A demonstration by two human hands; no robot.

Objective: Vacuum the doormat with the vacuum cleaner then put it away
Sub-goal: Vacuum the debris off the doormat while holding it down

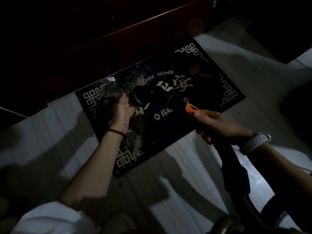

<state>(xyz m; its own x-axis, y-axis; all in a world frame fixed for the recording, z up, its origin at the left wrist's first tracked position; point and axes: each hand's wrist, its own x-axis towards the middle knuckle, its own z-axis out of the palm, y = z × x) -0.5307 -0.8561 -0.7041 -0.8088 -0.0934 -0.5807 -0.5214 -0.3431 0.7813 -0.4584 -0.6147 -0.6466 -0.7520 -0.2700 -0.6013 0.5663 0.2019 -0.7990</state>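
Both hands busy: left hand (124, 108) cups vacuum nozzle (145, 97) mid-doormat (194, 92); right hand (217, 124) grips orange-tipped handle (193, 108) near its front edge.

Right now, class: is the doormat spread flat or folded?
Spread flat: the doormat lies on the floor, corner patterns all showing.

Dim room, pale tiled floor (219, 53), dark red wooden door (84, 39).

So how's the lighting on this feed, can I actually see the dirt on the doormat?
Head view: dim overall, top left nearly black. Pale grit shows on the doormat around the left hand; long shadows cross the floor. The black vacuum nozzle blends into the mat.
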